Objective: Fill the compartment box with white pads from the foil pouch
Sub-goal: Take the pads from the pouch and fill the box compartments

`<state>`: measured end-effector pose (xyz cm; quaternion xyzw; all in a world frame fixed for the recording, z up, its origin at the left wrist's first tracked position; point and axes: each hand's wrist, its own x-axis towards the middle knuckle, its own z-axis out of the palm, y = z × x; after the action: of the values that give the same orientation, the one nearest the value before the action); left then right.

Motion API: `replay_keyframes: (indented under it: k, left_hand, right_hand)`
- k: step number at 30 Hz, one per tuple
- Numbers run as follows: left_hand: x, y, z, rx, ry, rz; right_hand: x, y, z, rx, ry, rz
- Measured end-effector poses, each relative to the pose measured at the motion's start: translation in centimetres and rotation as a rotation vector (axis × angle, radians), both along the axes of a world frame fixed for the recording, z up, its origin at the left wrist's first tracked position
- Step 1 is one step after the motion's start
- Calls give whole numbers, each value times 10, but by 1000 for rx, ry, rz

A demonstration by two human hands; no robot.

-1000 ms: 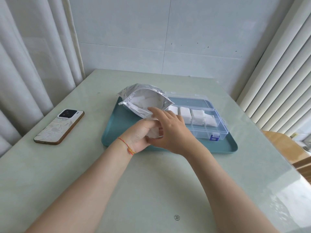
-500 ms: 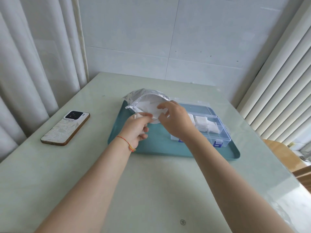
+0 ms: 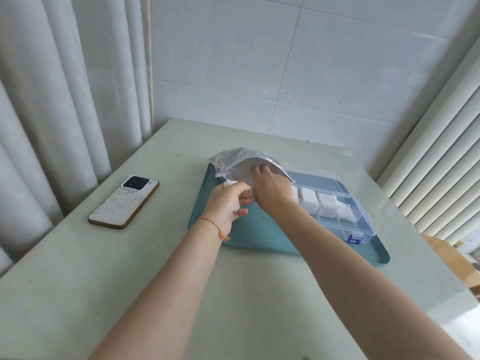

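Observation:
A silver foil pouch (image 3: 235,158) lies open at the back left of a teal tray (image 3: 249,233), its mouth facing me. My right hand (image 3: 271,187) reaches into the pouch mouth, fingertips hidden inside. My left hand (image 3: 227,203) holds white pads (image 3: 230,183) at the pouch's lower lip, fingers curled round them. To the right stands the clear compartment box (image 3: 345,216) with its lid open. Several compartments hold white pads (image 3: 330,207). The front compartments by the blue latch (image 3: 353,239) look empty.
A phone (image 3: 124,201) in a pale patterned case lies on the green table (image 3: 233,294) left of the tray. Curtains hang at the left, a tiled wall at the back, blinds at the right. A wooden chair (image 3: 452,258) shows past the right table edge.
My right hand has moved from over my left hand up into the pouch mouth. My left hand has shifted back toward the pouch. The camera has tilted upward.

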<state>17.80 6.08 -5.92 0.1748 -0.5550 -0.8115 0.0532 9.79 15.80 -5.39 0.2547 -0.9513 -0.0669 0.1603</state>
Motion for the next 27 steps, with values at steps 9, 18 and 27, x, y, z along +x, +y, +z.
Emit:
replay_keyframes:
  k: [9,18,27]
  left_hand:
    - [4,0,2,-44,-39,-36]
    - [-4,-4,-6,-219,-67,89]
    - [-1,-5,-13,-392,-46,128]
  right_hand:
    - [-11,-7,-2,-6,-13,-40]
    - [-6,-1,4,-19,-13,-3]
    - [8,26,8,-379,29,-21]
